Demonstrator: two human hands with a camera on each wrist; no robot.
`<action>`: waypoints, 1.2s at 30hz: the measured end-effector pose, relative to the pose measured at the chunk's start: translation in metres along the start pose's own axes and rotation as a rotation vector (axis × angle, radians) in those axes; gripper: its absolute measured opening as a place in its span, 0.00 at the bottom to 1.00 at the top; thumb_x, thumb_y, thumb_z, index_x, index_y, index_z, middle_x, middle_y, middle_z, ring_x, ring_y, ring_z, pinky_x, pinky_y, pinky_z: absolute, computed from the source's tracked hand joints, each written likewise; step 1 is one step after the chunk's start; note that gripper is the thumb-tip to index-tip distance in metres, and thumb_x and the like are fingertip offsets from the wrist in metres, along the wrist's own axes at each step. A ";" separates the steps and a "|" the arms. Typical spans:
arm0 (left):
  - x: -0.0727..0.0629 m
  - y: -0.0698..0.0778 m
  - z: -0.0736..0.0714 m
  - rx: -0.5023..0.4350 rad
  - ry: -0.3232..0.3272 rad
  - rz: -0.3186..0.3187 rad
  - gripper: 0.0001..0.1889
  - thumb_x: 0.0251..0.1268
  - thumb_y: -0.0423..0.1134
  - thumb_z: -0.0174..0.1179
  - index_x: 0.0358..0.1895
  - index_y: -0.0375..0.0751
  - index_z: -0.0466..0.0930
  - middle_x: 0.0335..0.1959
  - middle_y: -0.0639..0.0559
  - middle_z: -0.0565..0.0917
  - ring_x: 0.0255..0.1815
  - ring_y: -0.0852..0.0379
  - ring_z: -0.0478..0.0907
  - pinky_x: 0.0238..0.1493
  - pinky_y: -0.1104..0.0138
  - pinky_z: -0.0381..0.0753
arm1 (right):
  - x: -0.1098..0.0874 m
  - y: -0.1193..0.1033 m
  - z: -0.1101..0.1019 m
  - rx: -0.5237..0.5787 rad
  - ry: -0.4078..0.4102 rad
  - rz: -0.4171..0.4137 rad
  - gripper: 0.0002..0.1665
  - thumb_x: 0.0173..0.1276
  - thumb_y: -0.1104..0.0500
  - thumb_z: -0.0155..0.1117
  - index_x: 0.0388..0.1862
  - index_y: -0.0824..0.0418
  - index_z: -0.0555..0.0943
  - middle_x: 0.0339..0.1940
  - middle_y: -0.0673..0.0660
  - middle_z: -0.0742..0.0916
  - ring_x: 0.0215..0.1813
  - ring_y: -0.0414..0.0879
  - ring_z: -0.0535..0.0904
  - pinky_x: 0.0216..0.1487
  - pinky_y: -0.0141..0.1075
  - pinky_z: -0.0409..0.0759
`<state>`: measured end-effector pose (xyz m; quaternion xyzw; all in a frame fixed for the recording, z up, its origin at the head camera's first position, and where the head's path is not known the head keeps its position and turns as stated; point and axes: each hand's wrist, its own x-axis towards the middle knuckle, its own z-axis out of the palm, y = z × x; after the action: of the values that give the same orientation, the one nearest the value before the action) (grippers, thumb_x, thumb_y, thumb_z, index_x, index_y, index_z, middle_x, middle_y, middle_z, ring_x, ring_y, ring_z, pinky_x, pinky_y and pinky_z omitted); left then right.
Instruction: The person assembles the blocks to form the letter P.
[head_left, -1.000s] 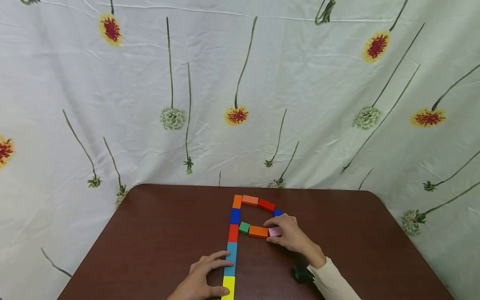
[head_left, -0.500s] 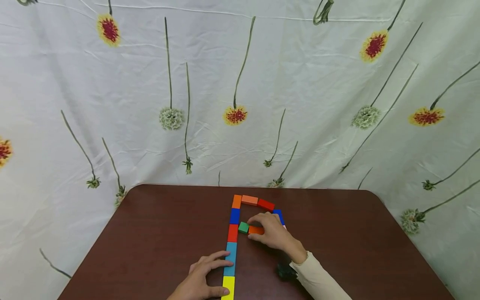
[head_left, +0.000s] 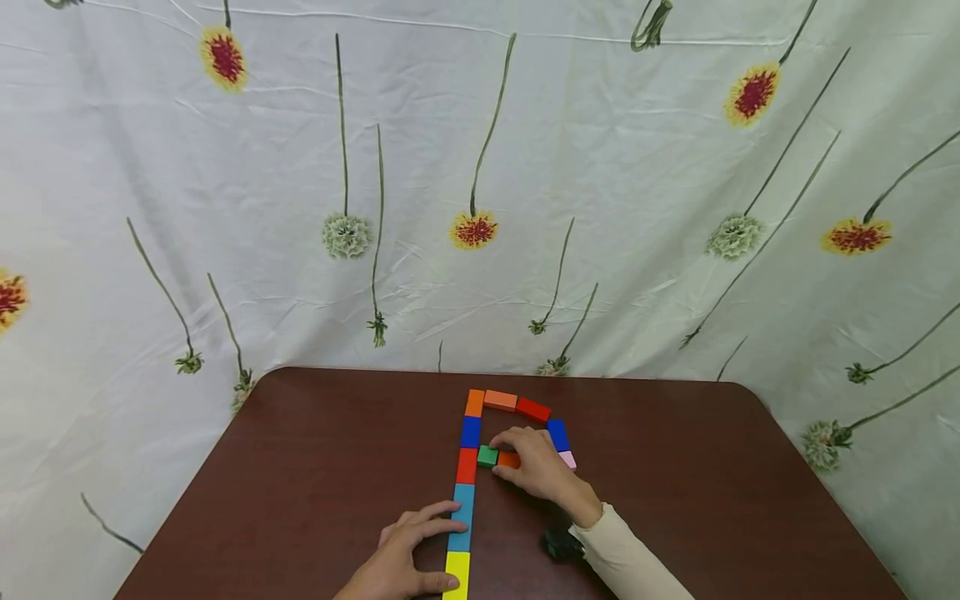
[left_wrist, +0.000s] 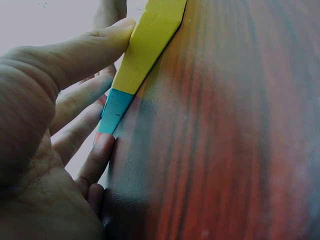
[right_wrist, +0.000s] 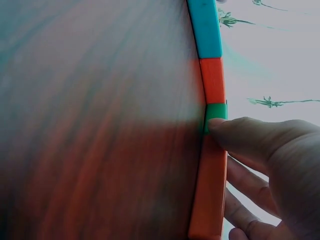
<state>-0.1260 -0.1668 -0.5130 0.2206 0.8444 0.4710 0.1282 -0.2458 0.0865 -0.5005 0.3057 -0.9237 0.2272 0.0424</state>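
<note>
In the head view, coloured blocks lie end to end on the table as a column with a loop at its upper right. My right hand (head_left: 542, 467) pinches the small green block (head_left: 487, 456), its thumb (right_wrist: 225, 131) on the near side where green meets the orange block (right_wrist: 210, 190). The palm hides part of the orange block. My left hand (head_left: 401, 552) rests along the column. Its thumb touches the yellow block (head_left: 457, 573), and its extended fingers lie over the light blue block (head_left: 462, 537).
Red (head_left: 466, 466), blue (head_left: 470, 432) and orange (head_left: 474, 403) blocks continue the column. Salmon (head_left: 500, 401), red (head_left: 533, 409), blue (head_left: 558, 434) and pink (head_left: 567, 459) blocks form the loop. A dark object (head_left: 561, 544) sits under the right wrist. Behind the brown table (head_left: 300, 467) hangs a flowered cloth (head_left: 420, 167).
My right hand has left the pink block and moved left along the orange block to the green one. The pink block now sits turned below the blue one. The left hand stays put.
</note>
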 end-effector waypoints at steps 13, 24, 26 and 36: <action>-0.001 0.001 0.001 0.000 0.004 0.002 0.25 0.59 0.53 0.71 0.61 0.59 0.81 0.72 0.50 0.71 0.64 0.45 0.64 0.53 0.39 0.57 | -0.001 0.003 0.001 0.016 0.011 -0.054 0.17 0.64 0.54 0.74 0.51 0.55 0.84 0.49 0.51 0.88 0.47 0.45 0.83 0.54 0.45 0.77; -0.001 0.002 0.001 0.006 0.003 0.006 0.25 0.59 0.52 0.71 0.61 0.59 0.82 0.72 0.49 0.72 0.63 0.47 0.64 0.53 0.38 0.57 | -0.001 0.003 0.000 0.000 -0.007 -0.039 0.18 0.64 0.51 0.74 0.51 0.54 0.84 0.48 0.49 0.88 0.46 0.42 0.82 0.53 0.44 0.76; 0.000 0.001 0.001 0.006 0.001 0.007 0.25 0.60 0.52 0.71 0.61 0.58 0.81 0.72 0.50 0.72 0.63 0.46 0.64 0.53 0.38 0.57 | -0.002 0.002 0.000 -0.001 -0.007 -0.037 0.18 0.64 0.50 0.74 0.51 0.54 0.84 0.47 0.49 0.88 0.46 0.42 0.81 0.53 0.44 0.76; -0.001 -0.002 0.002 0.011 0.003 0.015 0.25 0.60 0.53 0.70 0.62 0.59 0.81 0.72 0.50 0.71 0.63 0.47 0.64 0.52 0.40 0.58 | -0.002 0.003 0.000 -0.007 0.002 -0.048 0.19 0.64 0.50 0.74 0.52 0.53 0.84 0.47 0.48 0.87 0.45 0.41 0.81 0.52 0.44 0.76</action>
<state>-0.1250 -0.1662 -0.5155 0.2271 0.8454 0.4677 0.1224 -0.2459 0.0895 -0.5017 0.3275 -0.9168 0.2230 0.0497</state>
